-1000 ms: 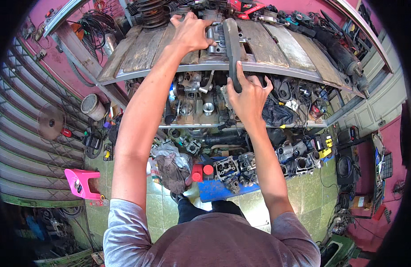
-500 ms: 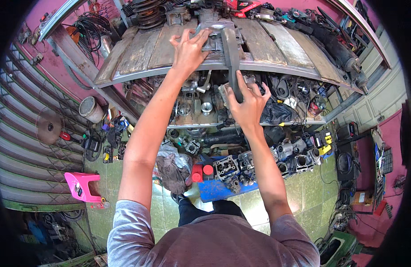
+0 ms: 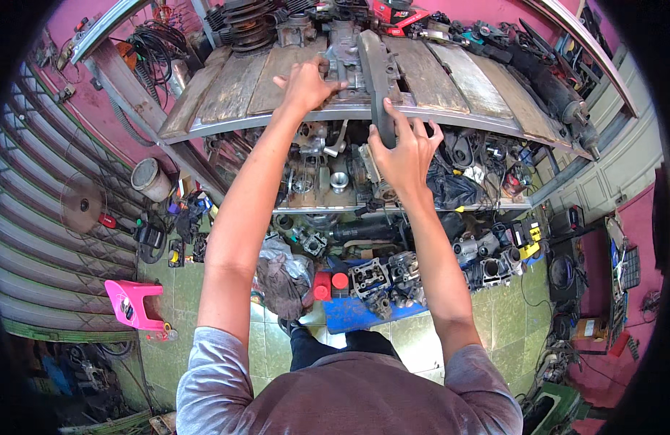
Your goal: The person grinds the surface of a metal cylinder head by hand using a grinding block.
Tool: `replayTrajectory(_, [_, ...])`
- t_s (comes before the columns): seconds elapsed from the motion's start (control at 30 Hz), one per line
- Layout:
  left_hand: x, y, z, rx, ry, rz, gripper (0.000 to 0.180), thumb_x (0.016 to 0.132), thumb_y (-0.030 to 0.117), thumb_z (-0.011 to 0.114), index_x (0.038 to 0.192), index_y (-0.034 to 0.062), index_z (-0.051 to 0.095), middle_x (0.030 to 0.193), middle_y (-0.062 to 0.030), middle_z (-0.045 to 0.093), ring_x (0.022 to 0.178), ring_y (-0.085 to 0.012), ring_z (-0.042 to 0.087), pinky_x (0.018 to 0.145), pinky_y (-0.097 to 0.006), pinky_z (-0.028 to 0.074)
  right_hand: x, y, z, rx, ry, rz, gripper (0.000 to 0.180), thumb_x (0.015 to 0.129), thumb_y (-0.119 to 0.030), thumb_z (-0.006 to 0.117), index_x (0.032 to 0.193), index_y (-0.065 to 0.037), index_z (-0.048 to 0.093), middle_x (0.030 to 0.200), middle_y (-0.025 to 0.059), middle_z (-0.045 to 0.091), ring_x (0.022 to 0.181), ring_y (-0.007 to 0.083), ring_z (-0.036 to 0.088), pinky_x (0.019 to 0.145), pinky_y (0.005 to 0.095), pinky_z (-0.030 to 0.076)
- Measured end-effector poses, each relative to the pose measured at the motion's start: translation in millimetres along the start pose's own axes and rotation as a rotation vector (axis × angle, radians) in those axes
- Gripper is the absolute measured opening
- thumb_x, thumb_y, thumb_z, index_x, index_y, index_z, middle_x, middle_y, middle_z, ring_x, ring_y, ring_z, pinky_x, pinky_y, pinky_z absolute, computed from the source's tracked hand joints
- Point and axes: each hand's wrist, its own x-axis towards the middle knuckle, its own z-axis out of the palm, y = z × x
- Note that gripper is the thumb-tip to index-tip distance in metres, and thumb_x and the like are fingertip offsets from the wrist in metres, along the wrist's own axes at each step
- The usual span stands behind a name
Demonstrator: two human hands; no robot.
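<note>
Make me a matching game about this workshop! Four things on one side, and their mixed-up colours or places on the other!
1. Stool
2. Long bar
3. Bucket
4. Low platform

A. Off-white
B. Blue, with metal parts on top
C. Pink
D. Held in the right hand

Right pairs: 1-C, 2-D, 3-A, 4-B

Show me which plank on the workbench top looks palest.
The second plank from the right: its surface is whitish-grey, while the other planks look browner.
</note>
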Motion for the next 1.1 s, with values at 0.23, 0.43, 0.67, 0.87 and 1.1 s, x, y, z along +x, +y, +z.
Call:
replayTrajectory(0.23, [2.4,-1.9,10.1,-0.069,-0.143,-0.028,0.07,0.067,0.05,0.091,0.123,0.0129,0.072,0.119,-0.0103,0.074,0.119,-0.0311,0.066,0.107,-0.072,0.025,2.0,0.6,-1.1,-0.001,-0.025,0.037,0.046,0.081,-0.028,0.076,0.125,-0.015,0.069,0.086,0.0123,0.073,0.094,0.0287,0.067,0.107,0.0552,0.03])
replayTrajectory(0.43, [16.0,-18.1,33.0,-0.338,-0.088,-0.079,0.074,0.061,0.043,0.096,0.124,0.01,0.072,0.115,-0.0124,0.075,0.116,-0.0308,0.068,0.107,-0.072,0.029,2.0,1.7,-0.7,-0.004,-0.026,0.014,0.047,0.08,-0.027,0.077,0.124,-0.015,0.068,0.086,0.0118,0.073,0.094,0.0281,0.067,0.106,0.0544,0.03])
replayTrajectory(0.67, [26.8,-29.8,47.1,-0.51,-0.109,-0.082,0.083,0.053,0.04,0.1,0.125,0.0093,0.072,0.12,-0.0136,0.074,0.118,-0.0326,0.066,0.108,-0.07,0.034,2.5,3.8,1.0,-0.008,0.011,-0.018,0.047,0.08,-0.026,0.077,0.125,-0.015,0.069,0.083,0.0116,0.072,0.092,0.0278,0.067,0.106,0.0533,0.031])
replayTrajectory(0.87, [26.9,-17.8,38.1,-0.371,-0.194,-0.182,0.096,0.052,0.045,0.099,0.135,0.0108,0.066,0.138,-0.0156,0.063,0.139,-0.0361,0.047,0.11,-0.071,0.032,0.8,6.3,1.8,-0.01,0.005,-0.018,0.047,0.08,-0.027,0.077,0.125,-0.016,0.069,0.084,0.012,0.073,0.092,0.0277,0.068,0.106,0.0534,0.031])
replayTrajectory(1.1, [26.2,-6.4,22.3,-0.131,-0.068,-0.045,0.13,0.044,0.054,0.099,0.154,0.0121,0.042,0.156,-0.0139,0.042,0.15,-0.0384,0.028,0.112,-0.074,0.024,2.4,7.8,-4.1,-0.027,-0.016,-0.018,0.048,0.08,-0.027,0.078,0.126,-0.017,0.068,0.088,0.0108,0.074,0.092,0.027,0.068,0.108,0.0537,0.03])
